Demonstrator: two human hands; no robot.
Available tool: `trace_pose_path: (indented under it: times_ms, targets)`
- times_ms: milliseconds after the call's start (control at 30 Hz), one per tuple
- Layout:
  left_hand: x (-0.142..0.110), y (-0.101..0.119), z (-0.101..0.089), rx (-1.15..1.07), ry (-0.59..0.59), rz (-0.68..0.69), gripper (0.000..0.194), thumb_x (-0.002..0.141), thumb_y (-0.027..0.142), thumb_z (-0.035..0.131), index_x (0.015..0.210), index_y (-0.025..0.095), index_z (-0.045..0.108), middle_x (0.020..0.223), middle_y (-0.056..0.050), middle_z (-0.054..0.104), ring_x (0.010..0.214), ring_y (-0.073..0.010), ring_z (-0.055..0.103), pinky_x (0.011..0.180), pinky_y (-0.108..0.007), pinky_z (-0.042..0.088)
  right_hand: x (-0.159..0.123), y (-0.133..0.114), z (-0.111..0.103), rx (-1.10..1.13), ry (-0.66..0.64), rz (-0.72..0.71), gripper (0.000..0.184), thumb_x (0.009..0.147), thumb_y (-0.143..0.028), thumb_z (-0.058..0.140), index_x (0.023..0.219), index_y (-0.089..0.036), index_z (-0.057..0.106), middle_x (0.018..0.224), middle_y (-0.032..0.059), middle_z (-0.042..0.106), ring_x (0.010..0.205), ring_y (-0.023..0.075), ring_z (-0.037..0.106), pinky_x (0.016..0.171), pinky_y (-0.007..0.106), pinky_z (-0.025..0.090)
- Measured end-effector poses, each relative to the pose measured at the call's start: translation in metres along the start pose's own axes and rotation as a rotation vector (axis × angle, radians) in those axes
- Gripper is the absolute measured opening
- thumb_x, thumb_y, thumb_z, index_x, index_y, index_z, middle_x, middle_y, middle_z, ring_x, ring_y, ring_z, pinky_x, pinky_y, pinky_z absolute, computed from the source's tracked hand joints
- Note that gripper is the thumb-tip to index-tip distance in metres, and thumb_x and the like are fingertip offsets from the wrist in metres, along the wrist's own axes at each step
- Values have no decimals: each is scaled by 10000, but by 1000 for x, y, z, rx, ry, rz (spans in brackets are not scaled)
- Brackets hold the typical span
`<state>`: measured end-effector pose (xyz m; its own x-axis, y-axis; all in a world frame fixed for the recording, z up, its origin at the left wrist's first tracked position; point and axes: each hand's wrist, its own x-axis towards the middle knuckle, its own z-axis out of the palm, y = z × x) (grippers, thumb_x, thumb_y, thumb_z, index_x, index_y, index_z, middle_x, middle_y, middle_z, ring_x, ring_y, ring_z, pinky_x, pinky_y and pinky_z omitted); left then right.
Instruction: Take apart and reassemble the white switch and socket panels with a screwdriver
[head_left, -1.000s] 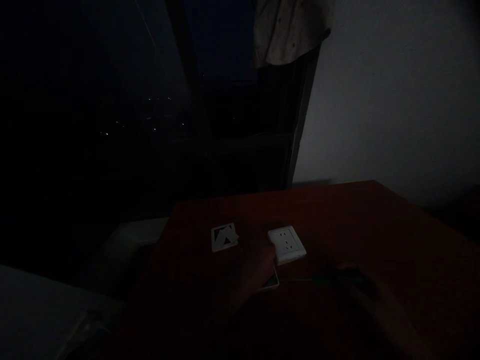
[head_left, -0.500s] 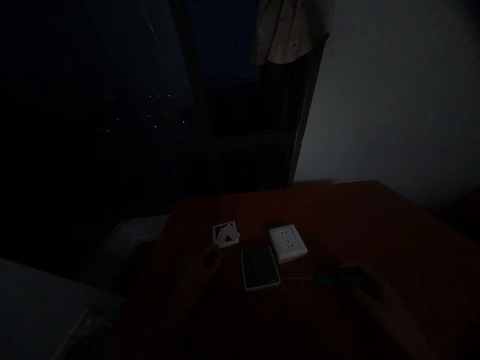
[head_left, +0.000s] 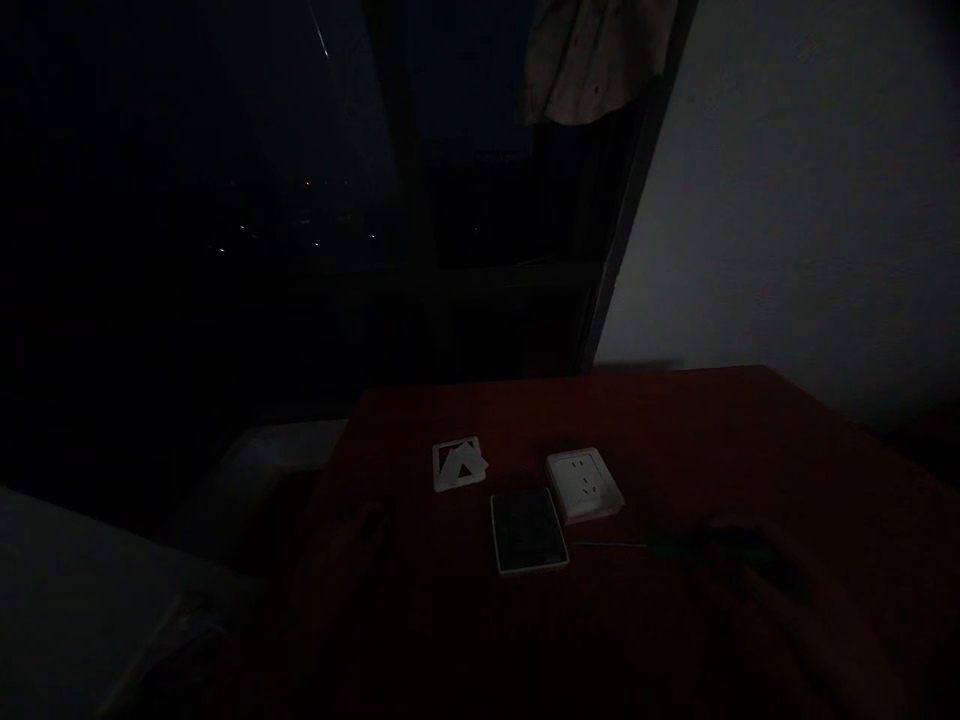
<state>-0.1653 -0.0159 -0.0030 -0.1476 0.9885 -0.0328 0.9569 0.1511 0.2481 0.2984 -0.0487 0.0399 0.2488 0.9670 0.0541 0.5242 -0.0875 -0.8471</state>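
My right hand (head_left: pixel 780 570) is wrapped around the green handle of a screwdriver (head_left: pixel 667 546). The thin shaft points left, its tip close to the right edge of a dark square panel with a white rim (head_left: pixel 529 532). Just behind that panel sits a white wall socket (head_left: pixel 585 485), face up. My left hand (head_left: pixel 360 540) is very dim over the table's left side; a gap shows between its thumb and fingers, and nothing can be made out in them. Behind and right of it lies a white square frame (head_left: pixel 437 478) with flat white pieces (head_left: pixel 465 460) on top.
All of this lies on a reddish-brown table (head_left: pixel 675 420). Beyond its far edge is a dark window with small lights outside and a hanging cloth (head_left: pixel 600 60). A pale wall (head_left: pixel 787 220) stands at the right. Deep shadow covers the near part.
My left hand has drawn back leftward from the white frame. My right hand, with the screwdriver, is slightly further right; the whole view has shifted a little too.
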Motion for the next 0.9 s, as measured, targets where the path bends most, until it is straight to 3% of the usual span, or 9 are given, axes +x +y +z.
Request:
trace_pose_path:
  times_ms: [233, 367, 467, 567, 733, 900]
  targets:
    - [-8, 24, -7, 23, 51, -26, 332, 946, 344, 342, 1124, 226, 595, 1162, -70, 658, 1002, -250, 644, 883, -378, 484, 10, -16, -2, -21, 18, -41, 259, 700, -477, 618, 870, -291, 680, 952, 56, 726, 904, 334, 665, 820, 455, 539]
    - [-15, 59, 0, -181, 41, 195, 328, 896, 372, 491, 1189, 248, 568, 1273, -58, 573, 1149, -248, 555, 966, -384, 458, 14, -39, 7, -30, -61, -70, 280, 750, -475, 595, 932, -267, 644, 971, 50, 713, 892, 282, 667, 747, 369, 552]
    - [-18, 87, 8, -345, -63, 362, 557, 813, 354, 633, 1336, 272, 460, 1393, -61, 472, 1254, -264, 469, 1024, -397, 425, 16, -62, 19, -57, -142, -154, 251, 798, -423, 565, 975, -249, 604, 971, 49, 700, 870, 239, 663, 724, 324, 538]
    - [-17, 105, 19, -427, -136, 439, 737, 748, 372, 717, 1400, 269, 388, 1465, -78, 388, 1326, -289, 386, 1081, -424, 367, 19, -81, 31, -79, -237, -280, 185, 822, -333, 539, 974, -240, 585, 945, 38, 692, 854, 209, 654, 696, 296, 522]
    - [-13, 112, 41, -439, -189, 451, 775, 747, 377, 720, 1419, 249, 356, 1513, -109, 306, 1376, -319, 300, 1117, -496, 287, 25, -97, 47, -159, -278, -418, 169, 812, -289, 537, 968, -235, 573, 883, 9, 671, 728, 160, 628, 616, 265, 484]
    - [-13, 113, 45, -512, -197, 436, 772, 741, 344, 721, 1415, 235, 359, 1504, -111, 320, 1370, -310, 312, 1115, -490, 299, 31, -104, 51, -201, -317, -455, 180, 815, -276, 539, 990, -236, 558, 856, 9, 653, 698, 155, 614, 593, 263, 465]
